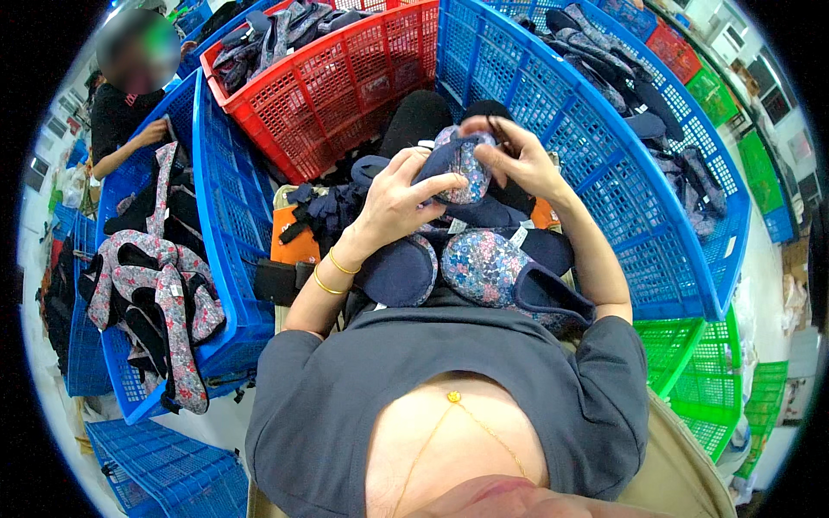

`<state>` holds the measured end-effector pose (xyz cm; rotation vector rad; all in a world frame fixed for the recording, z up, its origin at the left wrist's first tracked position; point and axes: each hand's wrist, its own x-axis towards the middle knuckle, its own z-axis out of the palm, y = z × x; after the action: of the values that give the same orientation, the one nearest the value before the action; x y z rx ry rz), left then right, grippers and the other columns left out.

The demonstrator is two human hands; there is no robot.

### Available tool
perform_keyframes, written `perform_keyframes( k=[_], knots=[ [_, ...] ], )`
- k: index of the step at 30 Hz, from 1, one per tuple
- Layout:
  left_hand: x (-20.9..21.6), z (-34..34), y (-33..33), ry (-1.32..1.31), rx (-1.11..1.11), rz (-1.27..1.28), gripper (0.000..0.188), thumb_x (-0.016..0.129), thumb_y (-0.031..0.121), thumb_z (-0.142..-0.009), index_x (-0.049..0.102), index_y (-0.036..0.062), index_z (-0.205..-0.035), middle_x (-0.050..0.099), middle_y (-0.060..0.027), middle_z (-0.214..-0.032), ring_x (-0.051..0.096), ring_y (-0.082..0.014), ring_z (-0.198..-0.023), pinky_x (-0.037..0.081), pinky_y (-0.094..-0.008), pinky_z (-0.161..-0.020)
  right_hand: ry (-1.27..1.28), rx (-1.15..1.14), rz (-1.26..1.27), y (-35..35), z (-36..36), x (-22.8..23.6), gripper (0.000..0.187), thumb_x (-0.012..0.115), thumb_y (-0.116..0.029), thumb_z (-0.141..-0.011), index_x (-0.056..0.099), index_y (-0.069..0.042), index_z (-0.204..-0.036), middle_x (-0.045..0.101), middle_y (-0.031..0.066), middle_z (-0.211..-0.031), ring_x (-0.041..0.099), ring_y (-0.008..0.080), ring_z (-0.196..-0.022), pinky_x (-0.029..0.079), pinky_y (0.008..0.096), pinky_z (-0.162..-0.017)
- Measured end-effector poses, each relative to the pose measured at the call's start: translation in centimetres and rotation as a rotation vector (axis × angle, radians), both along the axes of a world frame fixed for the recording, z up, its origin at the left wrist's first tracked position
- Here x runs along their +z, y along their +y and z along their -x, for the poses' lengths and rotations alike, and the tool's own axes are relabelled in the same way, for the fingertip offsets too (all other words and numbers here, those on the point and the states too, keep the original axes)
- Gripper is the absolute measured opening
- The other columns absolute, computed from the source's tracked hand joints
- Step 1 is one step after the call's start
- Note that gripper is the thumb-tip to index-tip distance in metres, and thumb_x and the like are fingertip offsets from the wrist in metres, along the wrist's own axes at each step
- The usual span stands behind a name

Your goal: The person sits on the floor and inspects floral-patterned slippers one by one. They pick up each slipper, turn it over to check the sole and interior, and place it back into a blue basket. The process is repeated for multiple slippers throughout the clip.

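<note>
Above my lap I hold a floral slipper [471, 180] with a navy edge. My left hand [399, 197] is closed on its left side, thumb across the floral upper. The fingers of my right hand [521, 157] are bent around its upper right, and some fingertips are hidden. Below, another floral slipper [485, 266] with a navy lining lies on my lap, a white tag at its top. Beside it rests a navy slipper piece with a patterned rim [399, 274]. More navy pieces lie partly hidden under my hands.
A red crate [345, 95] stands ahead, a tall blue crate [596, 164] at right. Floral slippers [160, 268] overflow the left blue crate [237, 155]. Navy scraps [332, 207] lie left of my knees. Green crates [712, 371] stand lower right. Another person [129, 108] reaches into the left crate.
</note>
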<state>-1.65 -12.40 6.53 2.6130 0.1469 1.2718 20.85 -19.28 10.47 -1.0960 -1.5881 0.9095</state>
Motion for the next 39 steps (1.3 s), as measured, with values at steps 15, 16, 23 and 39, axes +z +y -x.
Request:
perform_keyframes(
  k=[15, 16, 23, 39],
  knots=[
    [-0.5, -1.3, 2.3, 0.091, -0.464, 1.104, 0.059, 0.070, 0.012, -0.087, 0.040, -0.0002, -0.136, 0.059, -0.0094, -0.112, 0.057, -0.0135, -0.102, 0.048, -0.0277, -0.087, 0.029, 0.084, 0.050, -0.6, -0.1, -2.0, 0.026, 0.066, -0.018, -0.090, 0.056, -0.002, -0.108, 0.059, 0.0001, -0.085, 0.057, 0.0074, -0.075, 0.049, 0.0230, -0.066],
    [-0.2, -1.5, 2.3, 0.139, -0.450, 1.093, 0.055, 0.070, 0.010, -0.086, 0.045, 0.0000, -0.134, 0.059, -0.0074, -0.111, 0.057, -0.0119, -0.101, 0.048, -0.0263, -0.086, 0.038, 0.067, 0.037, -0.6, 0.0, -1.9, 0.025, 0.067, -0.016, -0.090, 0.056, -0.002, -0.108, 0.059, 0.0001, -0.085, 0.057, 0.0075, -0.075, 0.050, 0.0231, -0.066],
    [1.9, -3.0, 2.5, 0.265, -0.184, 0.759, 0.028, 0.077, 0.018, -0.081, 0.063, 0.0025, -0.101, 0.055, 0.0015, -0.091, 0.054, -0.0046, -0.079, 0.046, -0.0197, -0.068, -0.053, -0.132, 0.094, -2.0, -0.8, -0.2, 0.029, 0.069, -0.015, -0.088, 0.058, -0.002, -0.111, 0.063, 0.0031, -0.093, 0.060, 0.0084, -0.077, 0.048, 0.0229, -0.065],
    [5.1, -2.4, 3.1, 0.080, -0.202, 0.529, 0.011, 0.070, 0.004, -0.082, 0.069, 0.0030, -0.093, 0.061, -0.0023, -0.091, 0.060, -0.0106, -0.085, 0.050, -0.0240, -0.074, -0.861, -0.347, -0.322, -3.3, 2.0, 3.2, 0.031, 0.068, -0.034, -0.084, 0.060, -0.007, -0.097, 0.064, 0.0104, -0.084, 0.065, 0.0273, -0.071, 0.050, 0.0364, -0.060]
  ],
)
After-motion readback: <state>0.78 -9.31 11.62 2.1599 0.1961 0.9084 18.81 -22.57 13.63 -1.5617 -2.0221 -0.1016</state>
